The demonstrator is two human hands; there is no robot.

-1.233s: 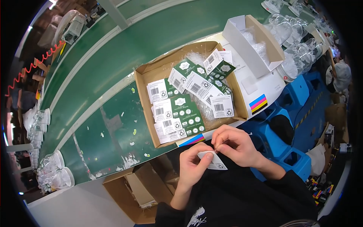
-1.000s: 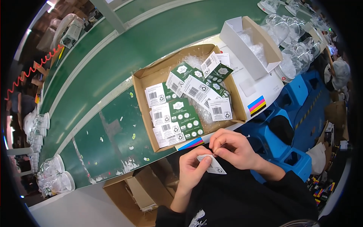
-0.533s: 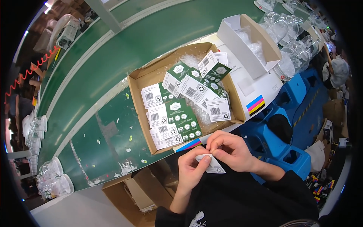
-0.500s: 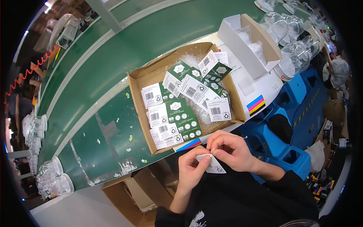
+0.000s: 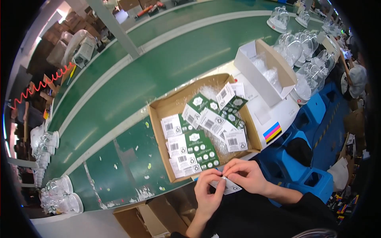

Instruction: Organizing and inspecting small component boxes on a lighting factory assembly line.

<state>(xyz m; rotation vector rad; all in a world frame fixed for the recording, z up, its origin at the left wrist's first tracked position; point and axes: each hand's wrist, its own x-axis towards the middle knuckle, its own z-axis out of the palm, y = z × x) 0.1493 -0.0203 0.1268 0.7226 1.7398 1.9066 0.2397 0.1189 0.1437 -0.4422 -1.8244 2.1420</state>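
Close to my body, just in front of the cardboard tray (image 5: 158, 137), both hands hold one small white tag (image 5: 233, 188) with printing on its face. My left hand (image 5: 208, 193) pinches the tag between thumb and fingers at its left side. The fingertips of my right hand (image 5: 251, 177) are closed at its top edge, meeting the left fingertips. Fingers cover much of the tag, and anything small between them is hidden. Inside the tray lie several green-and-white folded tags (image 5: 194, 137) with barcodes, some overlapping. Thin clear plastic strands (image 5: 220, 145) show among them.
The tray rests on a green workbench (image 5: 131, 158) and a white printed carton. Beyond it stands an open white box (image 5: 260, 75) with clear plastic inside. Clear domes (image 5: 307, 45) crowd the right; more domes (image 5: 61, 194) sit at left. Blue stools (image 5: 313, 180) stand to the right.
My view has tilted, so the tray and bench sit lower in the picture. Both hands still pinch the tag; its face is now more covered by my fingers.
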